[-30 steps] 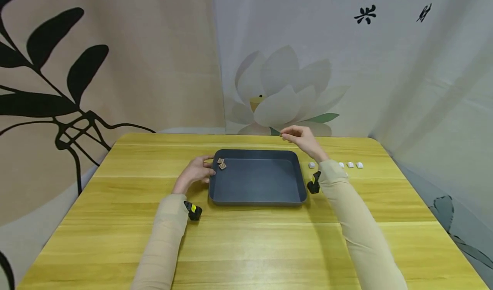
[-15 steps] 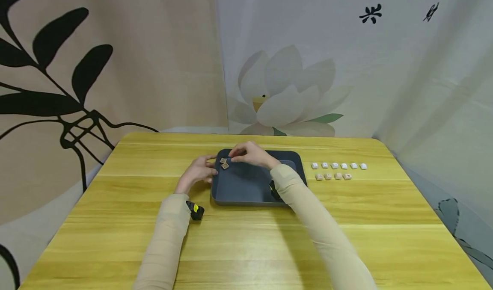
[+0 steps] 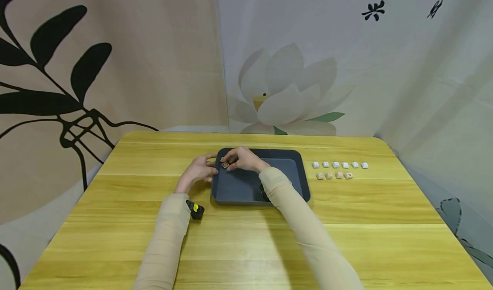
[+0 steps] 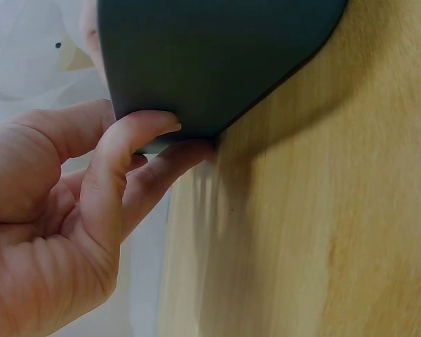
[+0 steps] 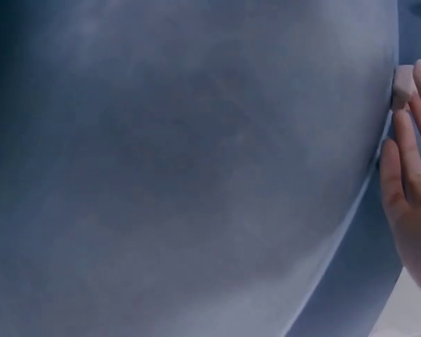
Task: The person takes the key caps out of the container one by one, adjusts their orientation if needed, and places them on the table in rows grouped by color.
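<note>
A dark grey-blue tray (image 3: 265, 187) lies on the table, with two small brown keycaps in its far-left corner. My left hand (image 3: 198, 170) holds the tray's left edge; in the left wrist view its bent fingers (image 4: 102, 189) press against the outer wall and lower edge. My right hand (image 3: 243, 159) reaches over the tray and pinches the nearer brown keycap (image 3: 225, 165) at its fingertips. The other brown keycap (image 3: 222, 159) sits just behind, partly covered by fingers. In the right wrist view a pale brown keycap (image 5: 403, 88) shows at the fingertips near the tray wall.
Right of the tray stand two rows on the wooden table (image 3: 246, 247): several white keycaps (image 3: 336, 164) behind and several beige keycaps (image 3: 339, 175) in front. A printed curtain (image 3: 292, 67) hangs behind the table's far edge.
My right hand has swung left from above the tray's far right to the brown keycaps, taking hold of one. The left hand stays at the tray's edge.
</note>
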### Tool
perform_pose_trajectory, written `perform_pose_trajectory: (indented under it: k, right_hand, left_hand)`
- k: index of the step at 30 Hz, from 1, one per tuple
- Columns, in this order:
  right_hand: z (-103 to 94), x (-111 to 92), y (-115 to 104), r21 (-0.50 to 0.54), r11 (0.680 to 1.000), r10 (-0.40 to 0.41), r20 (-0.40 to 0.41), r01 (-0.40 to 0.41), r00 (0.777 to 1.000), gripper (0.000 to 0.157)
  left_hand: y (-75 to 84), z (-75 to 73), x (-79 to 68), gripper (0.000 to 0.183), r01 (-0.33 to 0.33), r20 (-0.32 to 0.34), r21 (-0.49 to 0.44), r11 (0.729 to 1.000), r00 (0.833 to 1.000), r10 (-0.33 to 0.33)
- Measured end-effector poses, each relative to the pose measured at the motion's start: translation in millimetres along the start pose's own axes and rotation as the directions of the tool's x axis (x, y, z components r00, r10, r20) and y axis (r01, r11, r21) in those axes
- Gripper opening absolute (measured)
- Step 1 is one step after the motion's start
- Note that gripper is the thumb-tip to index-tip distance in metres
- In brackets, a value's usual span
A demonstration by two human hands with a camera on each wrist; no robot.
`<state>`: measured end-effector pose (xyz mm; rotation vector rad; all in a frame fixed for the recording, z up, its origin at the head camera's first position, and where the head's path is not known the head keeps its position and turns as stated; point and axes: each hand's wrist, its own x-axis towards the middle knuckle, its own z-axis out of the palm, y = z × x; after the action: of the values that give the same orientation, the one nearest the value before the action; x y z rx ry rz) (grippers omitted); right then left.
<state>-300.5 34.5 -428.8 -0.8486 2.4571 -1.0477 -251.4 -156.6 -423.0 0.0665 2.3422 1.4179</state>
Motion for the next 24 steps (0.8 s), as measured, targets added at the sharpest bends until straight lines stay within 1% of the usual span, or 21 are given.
perform_pose_trajectory:
  k: [4, 8, 14, 18, 24]
  right_hand:
    - [2.0, 1.4, 1.8, -0.033, 0.999, 0.012, -0.021, -0.013, 1.000, 0.030]
    - [4.1, 3.1, 2.4, -0.059, 0.998, 0.005, -0.031, -0.007, 0.999, 0.026]
    - [6.8, 5.1, 0.3, -0.131, 0.991, -0.019, -0.005, 0.018, 1.000, 0.017]
    - [8.1, 5.3, 0.1, -0.124, 0.992, -0.014, 0.014, 0.016, 1.000, 0.016]
    - [6.7, 4.0, 0.4, -0.094, 0.995, -0.010, 0.019, 0.012, 1.000, 0.014]
  left_hand:
    - [0.4, 0.0, 0.0, 0.067, 0.007, 0.000, -0.004, 1.000, 1.000, -0.007]
    - [2.3, -0.5, -0.8, 0.068, 0.012, 0.000, -0.002, 1.000, 1.000, -0.012]
    - [4.7, -0.4, -2.4, 0.067, 0.025, -0.002, 0.006, 1.000, 1.000, -0.025]
    - [4.4, 0.1, -2.6, 0.067, 0.030, -0.004, 0.013, 0.999, 1.000, -0.029]
    - [3.6, 0.1, -1.9, 0.067, 0.031, -0.005, 0.012, 0.999, 1.000, -0.031]
